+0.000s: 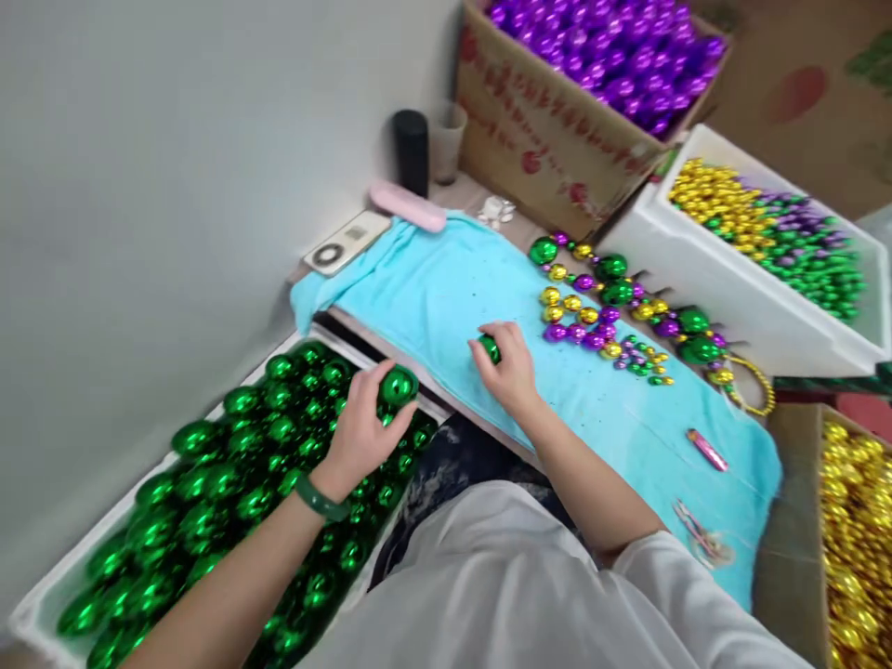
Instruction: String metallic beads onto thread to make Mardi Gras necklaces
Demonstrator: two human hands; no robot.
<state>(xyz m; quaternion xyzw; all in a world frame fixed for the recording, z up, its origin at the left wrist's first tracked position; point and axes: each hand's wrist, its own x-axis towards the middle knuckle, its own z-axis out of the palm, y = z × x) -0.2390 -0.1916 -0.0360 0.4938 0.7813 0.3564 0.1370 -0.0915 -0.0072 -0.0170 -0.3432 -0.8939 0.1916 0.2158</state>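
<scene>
My left hand [359, 423], with a dark green bangle at its wrist, is closed around a shiny green ball [399, 385]. It is above the near end of a white foam box [48, 595] filled with green balls of mixed sizes [223, 483]. Over the turquoise cloth [446, 279], my right hand [511, 370] grips another green ball [490, 348], partly hidden by the fingers. Right of that hand, loose purple and gold balls [576, 333] lie on the cloth beside small mixed beads [637, 358]. A beaded strand in green, gold and purple [617, 293] runs along the cloth's far edge.
Behind the cloth stand a cardboard box of purple balls [557, 139] and a white foam box of small beads [753, 307]. Gold balls [857, 520] fill a box at right. A pink case [408, 206], black cylinder [411, 153], pink lighter [707, 450] and small scissors [701, 534] lie around.
</scene>
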